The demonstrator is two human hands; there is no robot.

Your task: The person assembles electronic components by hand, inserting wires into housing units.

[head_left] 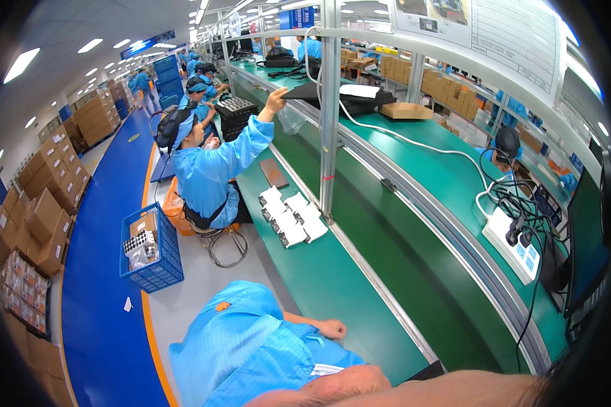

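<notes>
My left hand [332,330] rests on the near edge of the green worktable [366,319], fingers curled in a loose fist. Nothing shows in it, though the underside of the fingers is hidden. A blue sleeve [244,319] covers most of that arm. My right hand is out of sight. Farther along the table, beyond my left hand, lie several white packets [293,217] with small black parts at their ends. Past them sits a flat brown block [273,173].
A seated co-worker [207,169] in blue reaches up to a dark flat thing [304,91]. Black trays [236,119] stand beyond. A metal post [330,136] rises beside the dark green belt [414,271]. Rightward are a white power strip [512,244], cables and a monitor [586,237]; leftward, a blue crate [153,261].
</notes>
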